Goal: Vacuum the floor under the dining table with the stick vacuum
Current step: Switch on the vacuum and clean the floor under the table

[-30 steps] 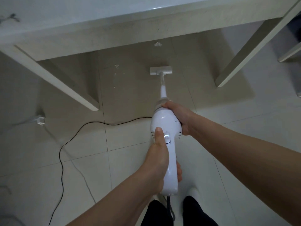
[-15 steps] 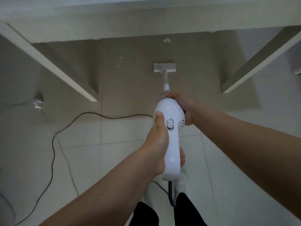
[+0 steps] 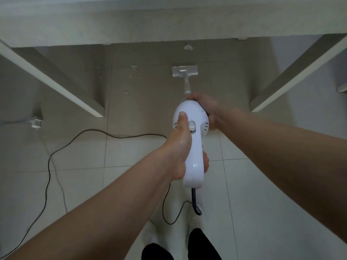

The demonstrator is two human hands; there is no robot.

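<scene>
I hold a white stick vacuum [image 3: 194, 147] upright in front of me. My left hand [image 3: 180, 147] grips its handle, thumb lying along the top beside the switch. My right hand [image 3: 204, 107] grips the front of the motor body where the tube starts. The tube runs down to the flat white floor head [image 3: 184, 71], which sits on the tiled floor under the white dining table [image 3: 169, 21]. Small bits of debris [image 3: 133, 68] lie on the tiles left of the head, and one scrap [image 3: 188, 47] lies beyond it.
Two slanted white table legs stand at the left [image 3: 56, 79] and the right [image 3: 293, 79] of the swept patch. A black power cord [image 3: 93, 133] loops over the tiles to the left and behind my feet. A white plug [image 3: 35, 122] lies at the left.
The view has tilted down and drawn nearer, so the table edge fills more of the top. The floor head has moved slightly further under the table. Both hands keep the same grip.
</scene>
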